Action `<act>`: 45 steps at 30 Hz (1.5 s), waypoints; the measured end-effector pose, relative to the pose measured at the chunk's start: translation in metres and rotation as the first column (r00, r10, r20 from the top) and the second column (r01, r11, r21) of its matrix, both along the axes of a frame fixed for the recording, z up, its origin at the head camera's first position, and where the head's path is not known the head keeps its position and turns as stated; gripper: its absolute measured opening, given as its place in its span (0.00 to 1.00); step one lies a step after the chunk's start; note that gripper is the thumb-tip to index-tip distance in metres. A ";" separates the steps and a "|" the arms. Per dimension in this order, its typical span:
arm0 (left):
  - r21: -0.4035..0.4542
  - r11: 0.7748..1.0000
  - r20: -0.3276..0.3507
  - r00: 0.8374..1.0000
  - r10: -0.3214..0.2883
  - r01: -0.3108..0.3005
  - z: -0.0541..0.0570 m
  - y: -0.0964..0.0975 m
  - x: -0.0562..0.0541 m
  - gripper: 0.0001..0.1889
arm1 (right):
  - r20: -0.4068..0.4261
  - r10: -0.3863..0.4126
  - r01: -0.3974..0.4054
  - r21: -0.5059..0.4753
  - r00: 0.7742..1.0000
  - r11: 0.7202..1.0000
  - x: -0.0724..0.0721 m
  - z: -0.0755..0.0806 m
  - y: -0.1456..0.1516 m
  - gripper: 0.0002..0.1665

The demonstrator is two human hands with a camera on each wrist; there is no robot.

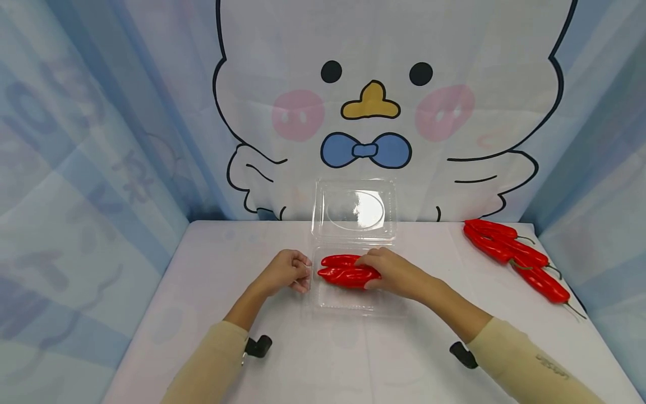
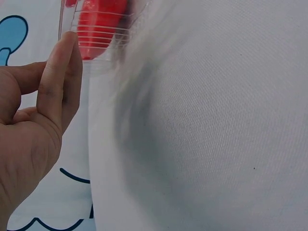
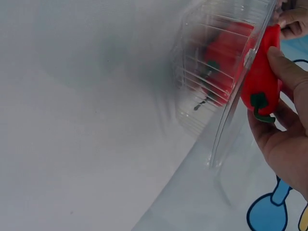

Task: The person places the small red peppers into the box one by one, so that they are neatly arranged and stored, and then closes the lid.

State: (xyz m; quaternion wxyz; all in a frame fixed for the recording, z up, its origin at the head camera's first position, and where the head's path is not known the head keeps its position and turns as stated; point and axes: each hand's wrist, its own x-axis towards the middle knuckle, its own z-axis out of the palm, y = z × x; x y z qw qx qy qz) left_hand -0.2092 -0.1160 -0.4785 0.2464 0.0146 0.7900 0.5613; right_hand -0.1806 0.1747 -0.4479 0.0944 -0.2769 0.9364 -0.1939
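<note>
Apparently packing: gripping glossy red elongated pepper point(image 1: 349, 276) in right hand point(image 1: 395, 271) over clear plastic hinged box point(image 1: 343, 301). Cannot tell grip of left hand point(image 1: 289, 271). Probably should lower next, then release.

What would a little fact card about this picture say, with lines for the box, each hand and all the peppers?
Box: clear plastic, lid open at the back
Right hand: holds a red pepper near its stem end
Left hand: fingertips at the box's left edge
Inside box: at least one other red pepper
Pepper pile: on the table, right side
Backdrop: cartoon with blue bow tie
</note>
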 end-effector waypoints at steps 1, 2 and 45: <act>0.001 1.000 0.000 1.000 0.000 0.000 0.000 0.000 0.000 0.11 | 0.002 0.004 -0.004 -0.001 1.000 1.000 0.000 -0.001 -0.001 0.29; 0.003 1.000 -0.001 1.000 0.001 -0.001 0.000 0.000 0.000 0.11 | 0.006 0.008 -0.008 -0.004 1.000 1.000 0.000 -0.001 -0.002 0.29; 0.013 1.000 -0.025 0.999 -0.028 0.028 -0.005 -0.001 -0.001 0.10 | -0.055 0.026 -0.024 0.036 0.998 0.999 0.008 -0.038 -0.032 0.27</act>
